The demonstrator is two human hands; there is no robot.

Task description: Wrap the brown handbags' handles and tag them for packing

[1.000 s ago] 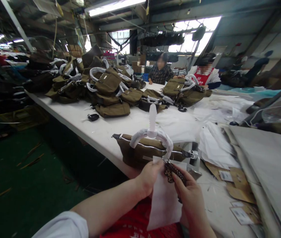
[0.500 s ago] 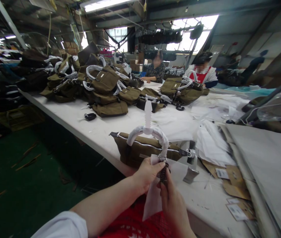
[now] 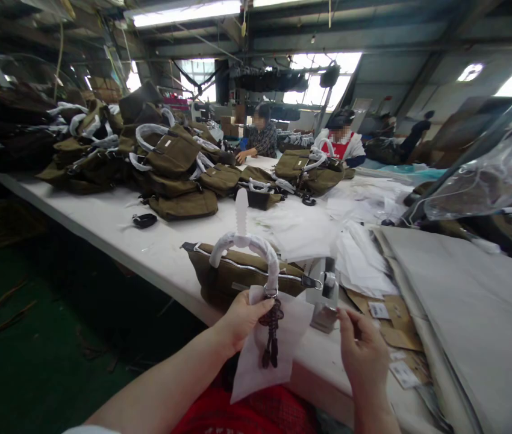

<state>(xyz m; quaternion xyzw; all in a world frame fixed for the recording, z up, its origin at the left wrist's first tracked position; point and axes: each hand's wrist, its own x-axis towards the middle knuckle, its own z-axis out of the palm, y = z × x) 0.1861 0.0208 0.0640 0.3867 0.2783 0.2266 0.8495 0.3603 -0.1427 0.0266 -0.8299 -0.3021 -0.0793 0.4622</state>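
Handbag (image 3: pixel 231 280), olive, upright; dark tasselled charm (image 3: pixel 273 328) hangs at its wrapped handle (image 3: pixel 256 243); white sheet (image 3: pixel 293 328) in front of handbag.

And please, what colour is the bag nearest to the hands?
The bag is olive-brown; it shows best in the head view.

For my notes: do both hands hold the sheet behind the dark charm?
No, only the left hand holds this sheet; the right hand is apart.

White sleeve (image 3: pixel 91 430); red garment (image 3: pixel 249 413), pale lettering (image 3: pixel 222 430).
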